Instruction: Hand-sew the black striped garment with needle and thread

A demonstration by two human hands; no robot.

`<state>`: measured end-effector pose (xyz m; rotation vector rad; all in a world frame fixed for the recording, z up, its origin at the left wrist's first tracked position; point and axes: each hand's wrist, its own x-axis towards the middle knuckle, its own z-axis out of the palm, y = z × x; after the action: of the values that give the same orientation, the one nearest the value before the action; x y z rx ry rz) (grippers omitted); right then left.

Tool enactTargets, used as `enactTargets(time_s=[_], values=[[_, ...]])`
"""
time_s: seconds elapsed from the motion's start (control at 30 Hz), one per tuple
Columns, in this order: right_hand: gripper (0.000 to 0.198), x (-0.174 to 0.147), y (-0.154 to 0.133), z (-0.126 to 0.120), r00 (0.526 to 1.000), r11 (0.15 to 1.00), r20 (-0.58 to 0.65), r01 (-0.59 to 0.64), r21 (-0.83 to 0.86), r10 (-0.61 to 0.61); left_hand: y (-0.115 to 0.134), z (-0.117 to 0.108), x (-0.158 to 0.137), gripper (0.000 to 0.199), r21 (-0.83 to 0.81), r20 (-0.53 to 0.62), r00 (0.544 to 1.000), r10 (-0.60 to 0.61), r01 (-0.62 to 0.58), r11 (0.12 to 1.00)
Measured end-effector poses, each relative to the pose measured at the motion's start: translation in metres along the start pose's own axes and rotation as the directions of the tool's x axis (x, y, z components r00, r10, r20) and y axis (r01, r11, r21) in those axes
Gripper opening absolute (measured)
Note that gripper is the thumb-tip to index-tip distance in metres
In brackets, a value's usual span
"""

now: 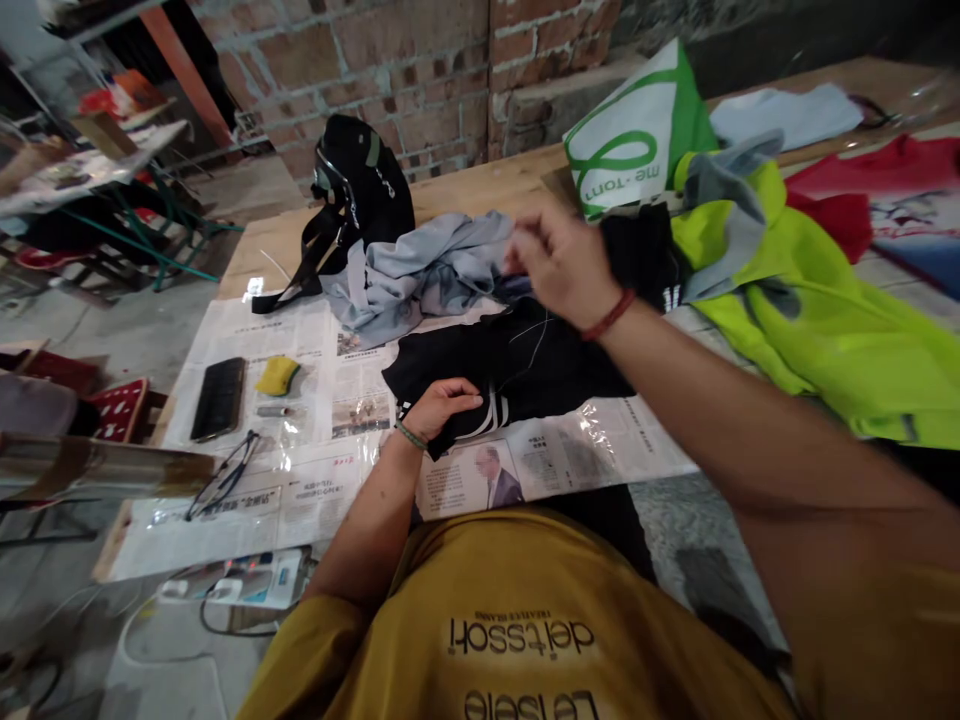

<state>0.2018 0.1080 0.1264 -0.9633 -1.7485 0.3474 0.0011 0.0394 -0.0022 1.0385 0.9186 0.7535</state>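
Note:
A black garment [551,365] with white stripes lies on the newspaper in front of me. At its near left edge my left hand [446,405] grips the cloth beside the stripes, thumb on top. My right hand [562,262] is raised above the garment's far side, fingers curled into a pinch. Whatever those fingers hold is too small to make out. A thin white thread [534,350] loops over the black cloth below that hand; whether it reaches the fingers cannot be seen. Crumpled grey-blue clothing [427,275] lies just behind the garment.
Left on the newspaper [247,400] are a phone [218,398], a yellow sponge [277,375], a small tube [273,411] and glasses [225,475]. A black bag [375,190] stands behind. To the right are a green-white bag [630,140], a neon-yellow jacket [817,280] and a red garment [885,180].

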Motion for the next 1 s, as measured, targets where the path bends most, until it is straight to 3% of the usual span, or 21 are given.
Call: enactTargets(time_s=[0.1,0.17,0.27,0.37,0.57,0.83,1.0], values=[[0.008,-0.057,0.015,0.036,0.958,0.931,0.119,-0.283,0.232,0.262,0.000,0.000,-0.001,0.029,-0.016,-0.018,1.000,-0.003,0.002,1.000],[0.011,-0.087,0.031,0.052,0.894,0.837,0.170,-0.448,0.314,0.414,0.001,0.000,-0.001,0.029,-0.026,-0.027,1.000,-0.014,0.014,1.000],[0.015,-0.114,0.060,0.060,0.825,0.769,0.127,-0.560,0.308,0.550,0.003,0.000,-0.002,0.030,-0.014,-0.043,0.998,-0.036,0.035,0.999],[0.017,-0.121,0.079,0.058,0.796,0.744,0.076,-0.591,0.312,0.601,0.006,0.000,-0.003,0.031,0.053,-0.066,0.997,-0.030,0.034,0.998],[0.016,-0.122,0.087,0.059,0.850,0.829,-0.003,-0.514,0.218,0.527,0.016,0.002,-0.010,0.032,0.245,-0.091,0.995,-0.046,0.067,0.967],[0.018,-0.123,0.091,0.058,0.846,0.829,-0.004,-0.522,0.198,0.534,0.003,-0.004,-0.027,0.032,0.380,-0.192,0.979,-0.065,0.135,0.915],[0.019,-0.127,0.093,0.061,0.852,0.832,0.000,-0.513,0.211,0.524,-0.011,-0.009,-0.032,0.026,0.363,-0.278,0.952,0.126,-0.017,0.931]])
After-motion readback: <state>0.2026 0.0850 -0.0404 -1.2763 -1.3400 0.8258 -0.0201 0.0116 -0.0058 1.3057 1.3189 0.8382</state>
